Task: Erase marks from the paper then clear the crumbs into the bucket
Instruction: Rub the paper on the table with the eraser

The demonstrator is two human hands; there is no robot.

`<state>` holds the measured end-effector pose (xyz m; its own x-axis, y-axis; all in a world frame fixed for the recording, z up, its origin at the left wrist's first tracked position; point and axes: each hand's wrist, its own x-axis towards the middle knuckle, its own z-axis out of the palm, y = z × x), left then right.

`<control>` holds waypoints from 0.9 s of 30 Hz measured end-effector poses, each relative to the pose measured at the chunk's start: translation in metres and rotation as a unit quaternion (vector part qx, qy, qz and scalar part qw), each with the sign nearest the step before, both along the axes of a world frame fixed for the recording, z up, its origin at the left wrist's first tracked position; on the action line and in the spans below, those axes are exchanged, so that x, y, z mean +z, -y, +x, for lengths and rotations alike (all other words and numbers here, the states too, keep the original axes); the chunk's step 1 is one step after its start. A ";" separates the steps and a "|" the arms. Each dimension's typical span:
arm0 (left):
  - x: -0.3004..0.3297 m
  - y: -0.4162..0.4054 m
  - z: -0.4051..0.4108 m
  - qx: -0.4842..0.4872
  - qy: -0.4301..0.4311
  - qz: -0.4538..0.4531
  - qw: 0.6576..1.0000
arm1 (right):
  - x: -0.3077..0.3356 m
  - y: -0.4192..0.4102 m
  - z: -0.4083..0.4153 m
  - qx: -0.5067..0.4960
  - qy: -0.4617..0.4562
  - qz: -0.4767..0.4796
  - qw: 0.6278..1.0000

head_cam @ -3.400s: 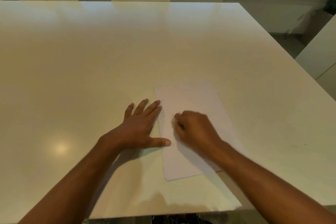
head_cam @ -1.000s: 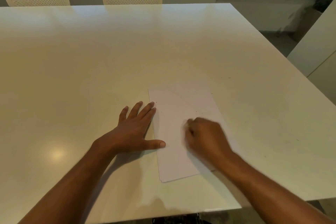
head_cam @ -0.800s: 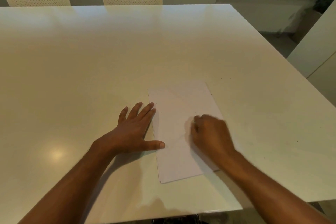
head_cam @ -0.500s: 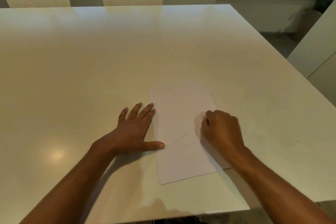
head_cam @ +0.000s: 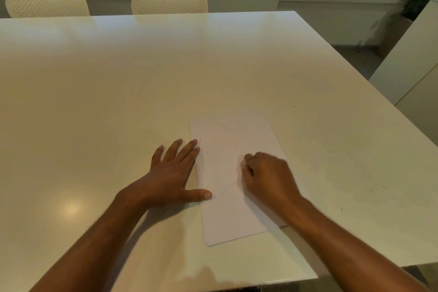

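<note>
Left hand (head_cam: 171,173): flat, fingers spread, thumb tip pressing the paper's left edge. Right hand (head_cam: 265,178): curled over mid-sheet; whether it grips an eraser cannot be told. Paper (head_cam: 227,216): near table (head_cam: 166,73) edge; judged light, limp, prone to sliding and creasing; best pinned flat, lifted by an edge. Bucket unseen.

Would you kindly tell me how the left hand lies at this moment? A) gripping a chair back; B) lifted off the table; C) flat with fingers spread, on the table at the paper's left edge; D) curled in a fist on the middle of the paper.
C: the left hand lies flat, fingers spread, on the table, its thumb and fingertips reaching onto the left edge of the paper.
</note>
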<state>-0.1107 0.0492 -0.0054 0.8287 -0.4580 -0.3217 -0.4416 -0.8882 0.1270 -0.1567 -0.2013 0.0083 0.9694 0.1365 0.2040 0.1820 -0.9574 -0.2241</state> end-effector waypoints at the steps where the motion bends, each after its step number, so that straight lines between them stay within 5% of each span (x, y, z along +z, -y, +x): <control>1: 0.000 0.000 0.000 0.000 0.000 -0.002 1.000 | 0.000 0.011 0.010 -0.034 0.002 -0.005 0.999; 4: 0.000 0.000 -0.001 0.000 0.001 -0.006 1.000 | 0.004 0.042 0.028 -0.134 0.020 -0.019 0.991; 10: 0.001 0.001 -0.001 0.002 0.001 -0.004 1.000 | 0.000 -0.004 -0.010 0.005 0.004 -0.002 1.000; 15: 0.000 0.000 -0.001 0.004 0.002 -0.007 1.000 | 0.005 0.040 0.018 -0.122 0.024 -0.014 0.992; 20: -0.001 0.000 0.000 0.003 0.005 -0.003 1.000 | -0.001 -0.009 -0.031 0.038 -0.008 0.015 0.999; 25: -0.002 -0.001 0.000 0.002 0.002 -0.010 1.000 | 0.005 0.043 0.003 -0.116 0.022 -0.019 0.993; 27: -0.002 0.000 0.000 0.003 0.005 -0.010 1.000 | 0.006 0.028 -0.007 -0.085 0.041 -0.016 0.995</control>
